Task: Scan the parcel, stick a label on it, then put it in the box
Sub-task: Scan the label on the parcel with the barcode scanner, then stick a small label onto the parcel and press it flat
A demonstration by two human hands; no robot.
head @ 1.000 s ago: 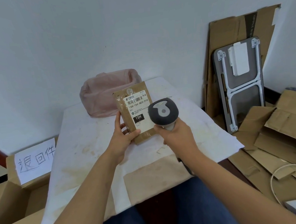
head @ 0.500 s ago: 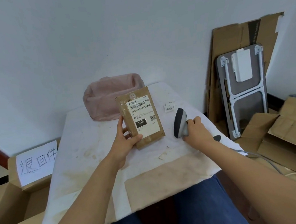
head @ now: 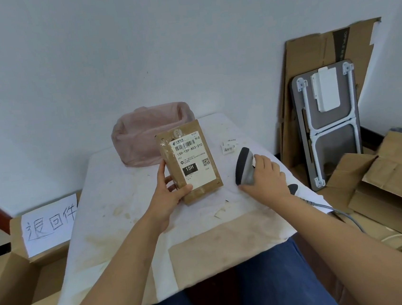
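Observation:
My left hand (head: 168,193) holds a flat brown parcel (head: 191,163) upright above the table, its white shipping label facing me. To its right, my right hand (head: 266,177) grips a grey barcode scanner (head: 244,166) that rests low on the white tabletop (head: 114,186), head tilted up, cable trailing off the right edge. Small paper labels (head: 228,147) lie on the table beyond the scanner. An open cardboard box (head: 21,270) with a handwritten white sign (head: 50,224) stands on the floor at the left.
A pink plastic bag (head: 143,133) sits at the table's far end against the wall. Flattened cardboard (head: 322,65) and a folded grey table (head: 328,124) lean at the right. More cardboard (head: 396,181) covers the floor there. My legs are under the table's near edge.
My right hand has taken the scanner away from the parcel's label and lowered it to the table on the right. The parcel stays held in my left hand.

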